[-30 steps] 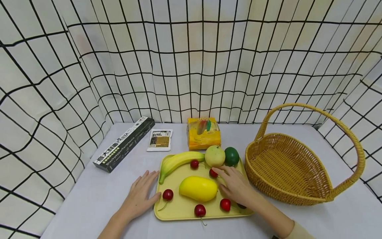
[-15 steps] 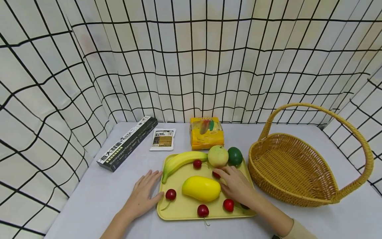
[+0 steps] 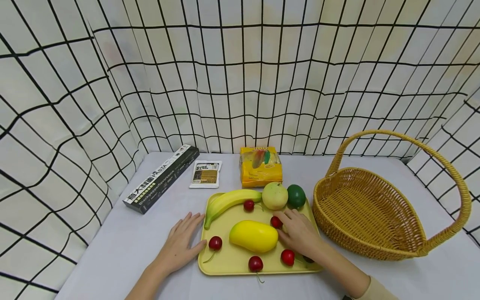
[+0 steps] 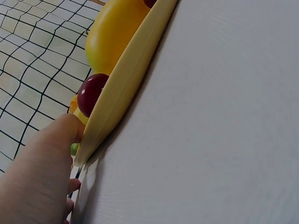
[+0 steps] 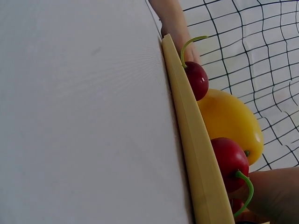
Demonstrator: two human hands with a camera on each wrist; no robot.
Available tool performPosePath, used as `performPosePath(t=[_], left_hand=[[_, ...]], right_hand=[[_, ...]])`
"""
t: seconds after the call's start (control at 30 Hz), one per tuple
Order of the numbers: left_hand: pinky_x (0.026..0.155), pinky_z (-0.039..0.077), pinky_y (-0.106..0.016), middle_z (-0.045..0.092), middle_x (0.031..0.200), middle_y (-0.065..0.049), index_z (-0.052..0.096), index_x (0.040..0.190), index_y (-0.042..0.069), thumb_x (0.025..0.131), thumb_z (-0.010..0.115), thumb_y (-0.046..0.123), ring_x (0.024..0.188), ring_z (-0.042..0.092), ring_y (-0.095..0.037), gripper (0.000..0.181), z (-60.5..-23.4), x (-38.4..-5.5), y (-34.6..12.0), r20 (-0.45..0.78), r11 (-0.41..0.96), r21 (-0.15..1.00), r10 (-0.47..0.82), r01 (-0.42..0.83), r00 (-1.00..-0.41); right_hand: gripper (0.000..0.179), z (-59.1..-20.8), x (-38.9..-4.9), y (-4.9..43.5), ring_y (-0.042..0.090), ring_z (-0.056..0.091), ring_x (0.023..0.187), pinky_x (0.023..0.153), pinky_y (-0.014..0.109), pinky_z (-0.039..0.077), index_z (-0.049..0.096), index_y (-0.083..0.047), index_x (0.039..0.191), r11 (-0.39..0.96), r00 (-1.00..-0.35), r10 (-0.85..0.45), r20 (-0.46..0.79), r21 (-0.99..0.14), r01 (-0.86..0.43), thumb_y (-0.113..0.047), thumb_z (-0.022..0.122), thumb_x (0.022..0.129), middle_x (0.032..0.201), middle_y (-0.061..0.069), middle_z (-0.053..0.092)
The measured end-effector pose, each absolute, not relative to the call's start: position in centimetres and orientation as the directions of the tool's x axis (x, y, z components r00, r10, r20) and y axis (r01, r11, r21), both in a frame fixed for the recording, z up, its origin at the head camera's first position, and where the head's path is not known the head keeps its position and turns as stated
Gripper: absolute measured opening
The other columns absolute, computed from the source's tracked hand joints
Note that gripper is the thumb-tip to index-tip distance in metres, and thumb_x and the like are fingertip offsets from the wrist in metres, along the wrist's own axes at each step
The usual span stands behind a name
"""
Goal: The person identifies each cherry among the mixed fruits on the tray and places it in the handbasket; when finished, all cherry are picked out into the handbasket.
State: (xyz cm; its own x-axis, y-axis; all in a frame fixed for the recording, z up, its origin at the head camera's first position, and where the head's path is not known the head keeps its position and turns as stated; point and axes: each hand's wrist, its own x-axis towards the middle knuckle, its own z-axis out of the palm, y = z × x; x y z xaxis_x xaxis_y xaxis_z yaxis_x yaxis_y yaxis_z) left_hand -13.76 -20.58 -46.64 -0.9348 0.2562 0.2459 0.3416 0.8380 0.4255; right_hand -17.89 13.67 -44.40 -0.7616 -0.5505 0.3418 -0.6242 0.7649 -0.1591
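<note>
A yellow tray [image 3: 228, 270] holds a banana [image 3: 228, 203], a mango [image 3: 253, 236], a pale green round fruit [image 3: 275, 196], a dark green fruit [image 3: 296, 196] and several cherries. My left hand [image 3: 181, 243] rests at the tray's left rim, fingers straight and spread, the thumb near a dark cherry [image 3: 215, 243]; in the left wrist view that thumb [image 4: 70, 128] touches the rim. My right hand [image 3: 300, 233] reaches over the tray's right side, index finger and thumb pinching a red cherry [image 3: 276, 222] beside the mango. Its palm and forearm partly hide a dark thing [image 3: 308, 259].
A wicker basket [image 3: 371, 216] with a tall handle stands right of the tray. Behind the tray are a yellow packet [image 3: 261, 166], a white sachet [image 3: 206, 174] and a long pasta box [image 3: 163, 179]. A white cloth with black grid lines [image 3: 262, 83] closes off the back and sides.
The view has shifted slightly. On the tray, the cherry at my right fingers has moved a little toward me and to the right. My left hand has stayed at the rim.
</note>
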Motion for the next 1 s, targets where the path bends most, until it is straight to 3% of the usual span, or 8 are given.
performPosePath(t=[0.5,0.8,1.0], left_hand=[[0.106,0.016,-0.053,0.039,0.140,-0.013,0.041,0.138,0.011,0.083,0.062,0.035,0.133,0.025,-0.034,0.064,-46.7,-13.7,-20.6,0.240,0.842,0.411,0.270,0.349,-0.933],[0.106,0.015,-0.053,0.038,0.141,-0.013,0.040,0.139,0.011,0.084,0.061,0.036,0.134,0.024,-0.034,0.064,-46.7,-13.7,-20.6,0.229,0.845,0.410,0.270,0.344,-0.935],[0.106,0.015,-0.054,0.038,0.141,-0.014,0.040,0.138,0.011,0.084,0.062,0.035,0.133,0.024,-0.034,0.064,-46.7,-13.8,-20.6,0.235,0.844,0.408,0.271,0.348,-0.933]], right_hand=[[0.036,-43.9,-17.6,13.8,0.015,0.052,0.075,0.065,0.029,0.047,0.059,-0.010,0.109,0.783,-0.785,-0.531,0.318,-0.170,-0.599,-0.021,0.072,0.077,0.085,-0.001,0.059],[0.035,-43.2,-17.5,14.1,0.014,0.055,0.078,0.069,0.029,0.050,0.061,-0.009,0.107,0.791,-0.799,-0.522,0.297,-0.181,-0.585,-0.023,0.072,0.077,0.090,0.000,0.062],[0.034,-42.8,-17.3,14.4,0.008,0.049,0.070,0.061,0.022,0.046,0.062,-0.012,0.106,0.794,-0.808,-0.517,0.283,-0.194,-0.576,-0.027,0.071,0.078,0.089,-0.003,0.064]])
